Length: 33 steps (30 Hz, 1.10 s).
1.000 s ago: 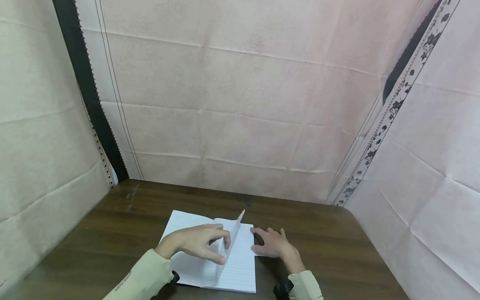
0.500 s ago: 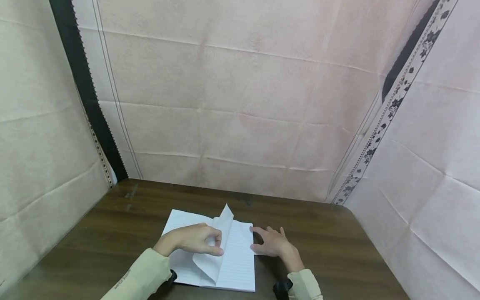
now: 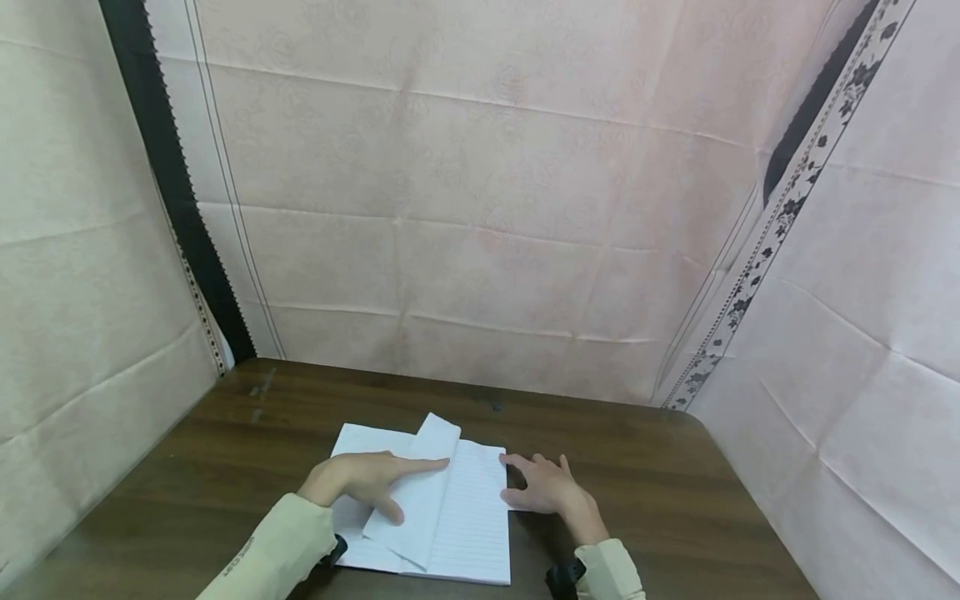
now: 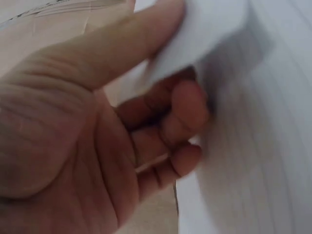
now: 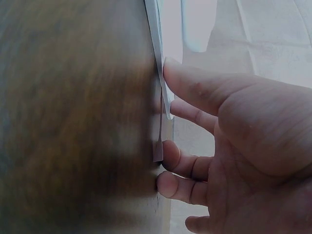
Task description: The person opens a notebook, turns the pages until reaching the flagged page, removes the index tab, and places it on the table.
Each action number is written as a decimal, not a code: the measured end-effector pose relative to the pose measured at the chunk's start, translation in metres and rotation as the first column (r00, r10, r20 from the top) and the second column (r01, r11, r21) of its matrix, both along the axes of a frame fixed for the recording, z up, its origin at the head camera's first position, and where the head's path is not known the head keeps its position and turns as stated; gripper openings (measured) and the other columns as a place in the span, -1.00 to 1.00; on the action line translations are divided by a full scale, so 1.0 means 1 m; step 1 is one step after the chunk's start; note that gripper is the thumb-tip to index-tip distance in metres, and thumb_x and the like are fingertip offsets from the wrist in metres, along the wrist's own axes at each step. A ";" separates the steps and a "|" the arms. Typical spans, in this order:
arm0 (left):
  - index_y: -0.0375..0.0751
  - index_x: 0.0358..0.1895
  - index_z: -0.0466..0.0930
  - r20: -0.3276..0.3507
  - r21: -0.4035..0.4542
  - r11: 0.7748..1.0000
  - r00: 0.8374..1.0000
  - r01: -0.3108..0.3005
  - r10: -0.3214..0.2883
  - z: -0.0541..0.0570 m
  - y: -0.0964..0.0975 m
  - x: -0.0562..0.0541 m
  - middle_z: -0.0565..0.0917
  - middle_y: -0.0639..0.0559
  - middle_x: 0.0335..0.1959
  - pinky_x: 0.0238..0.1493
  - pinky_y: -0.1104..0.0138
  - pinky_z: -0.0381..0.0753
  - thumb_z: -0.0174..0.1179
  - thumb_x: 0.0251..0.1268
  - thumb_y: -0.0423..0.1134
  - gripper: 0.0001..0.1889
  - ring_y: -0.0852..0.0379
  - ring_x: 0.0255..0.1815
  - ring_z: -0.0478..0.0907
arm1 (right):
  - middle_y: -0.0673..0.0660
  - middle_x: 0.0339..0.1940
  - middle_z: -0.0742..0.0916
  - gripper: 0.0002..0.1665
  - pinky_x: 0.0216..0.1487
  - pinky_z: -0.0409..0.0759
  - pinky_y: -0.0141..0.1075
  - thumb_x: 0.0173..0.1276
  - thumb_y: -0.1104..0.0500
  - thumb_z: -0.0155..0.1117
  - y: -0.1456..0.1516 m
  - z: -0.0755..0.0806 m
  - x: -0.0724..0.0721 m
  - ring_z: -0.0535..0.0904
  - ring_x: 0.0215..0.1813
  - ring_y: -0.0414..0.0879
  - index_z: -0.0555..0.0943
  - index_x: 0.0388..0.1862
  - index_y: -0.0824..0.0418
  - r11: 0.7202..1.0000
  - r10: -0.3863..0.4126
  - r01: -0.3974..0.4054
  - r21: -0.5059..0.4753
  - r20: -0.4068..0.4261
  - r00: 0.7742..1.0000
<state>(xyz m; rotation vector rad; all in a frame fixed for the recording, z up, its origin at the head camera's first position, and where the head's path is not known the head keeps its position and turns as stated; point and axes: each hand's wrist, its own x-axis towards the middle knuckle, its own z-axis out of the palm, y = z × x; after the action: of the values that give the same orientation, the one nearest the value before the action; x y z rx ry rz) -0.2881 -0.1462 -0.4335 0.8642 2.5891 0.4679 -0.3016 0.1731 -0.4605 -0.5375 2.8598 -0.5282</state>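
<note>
An open notebook (image 3: 471, 533) with lined pages lies on the brown table. One of its leaves is folded over toward the left, a slanted white flap (image 3: 417, 508) whose top corner sticks out past the notebook's far edge. My left hand (image 3: 367, 479) is over this flap, index finger straight across it near the crease and thumb apart on its lower left part. In the left wrist view the other fingers (image 4: 187, 109) are bent close to the lined paper. My right hand (image 3: 551, 487) rests at the notebook's right edge, fingers spread, its thumb (image 5: 187, 80) touching that edge.
A thin pale paper piece (image 3: 517, 511) juts out from under the notebook's right side, below the right hand. The wooden table (image 3: 652, 517) is bounded by pale cloth at the back (image 3: 465, 208) and on both sides.
The leaf has gone from standing upright to lying folded over leftward. My left hand has shifted slightly left and its curled index finger has straightened. The right hand has stayed in place.
</note>
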 end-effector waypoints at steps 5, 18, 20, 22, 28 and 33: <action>0.47 0.55 0.10 0.033 -0.072 0.994 0.995 -0.088 0.090 0.003 -0.006 0.001 0.47 -0.04 0.38 0.22 0.07 0.40 0.52 0.05 -0.16 0.03 0.16 -0.04 0.48 | 0.31 0.30 0.58 -0.27 0.37 -0.15 0.45 0.34 -0.12 0.33 0.001 0.001 0.000 0.32 0.43 0.35 0.43 0.45 0.00 1.000 0.007 -0.007 -0.004 -0.004 1.000; 0.43 0.54 0.17 0.215 -0.086 0.951 0.926 -0.298 0.310 0.013 -0.026 0.013 0.40 -0.25 0.31 -0.69 0.32 0.44 0.52 -0.01 -0.43 0.08 0.08 -0.72 0.46 | 0.28 0.32 0.57 -0.27 0.38 -0.16 0.44 0.34 -0.11 0.34 -0.001 0.001 0.002 0.29 0.44 0.33 0.43 0.45 0.00 1.000 0.002 -0.002 -0.017 0.014 1.000; 0.43 0.51 0.23 0.220 -0.081 0.938 0.912 -0.337 0.347 0.015 -0.031 0.014 0.42 -0.24 0.30 -0.70 0.33 0.44 0.52 -0.03 -0.45 0.05 0.08 -0.71 0.45 | 0.28 0.32 0.57 -0.27 0.37 -0.16 0.44 0.34 -0.11 0.34 -0.001 0.001 0.002 0.29 0.44 0.33 0.43 0.45 0.00 1.000 0.003 -0.003 -0.015 0.011 1.000; 0.43 0.49 0.29 0.208 -0.091 0.926 0.902 -0.367 0.378 0.018 -0.034 0.015 0.43 -0.27 0.28 -0.69 0.35 0.44 0.52 -0.03 -0.42 0.01 0.08 -0.69 0.48 | 0.28 0.32 0.57 -0.27 0.37 -0.16 0.45 0.34 -0.12 0.34 -0.001 0.001 0.002 0.30 0.44 0.33 0.43 0.45 -0.01 1.000 0.004 -0.004 -0.011 0.007 1.000; 0.34 0.43 0.42 0.139 -0.123 0.927 0.919 -0.354 0.369 0.021 -0.040 0.009 0.45 -0.28 0.33 -0.16 0.05 0.62 0.54 0.02 -0.22 -0.16 -0.03 -0.20 0.63 | 0.27 0.31 0.58 -0.27 0.37 -0.15 0.45 0.33 -0.12 0.34 -0.001 0.000 0.001 0.30 0.44 0.33 0.44 0.45 -0.01 1.000 -0.002 0.002 0.000 0.001 1.000; 0.24 0.45 0.41 0.062 -0.088 0.955 0.956 -0.281 0.287 0.020 -0.039 0.003 0.44 -0.25 0.37 0.26 -0.26 0.30 0.53 0.06 -0.14 -0.19 -0.25 0.38 0.34 | 0.27 0.31 0.58 -0.27 0.37 -0.15 0.45 0.33 -0.12 0.34 0.000 0.000 0.001 0.31 0.43 0.32 0.44 0.45 -0.01 1.000 0.000 0.000 -0.006 0.002 1.000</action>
<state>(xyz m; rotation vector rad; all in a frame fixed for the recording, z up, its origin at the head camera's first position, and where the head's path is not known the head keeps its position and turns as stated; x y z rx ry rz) -0.2853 -0.1853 -0.4139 0.4388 2.6533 0.4623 -0.3005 0.1729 -0.4602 -0.5382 2.8574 -0.5374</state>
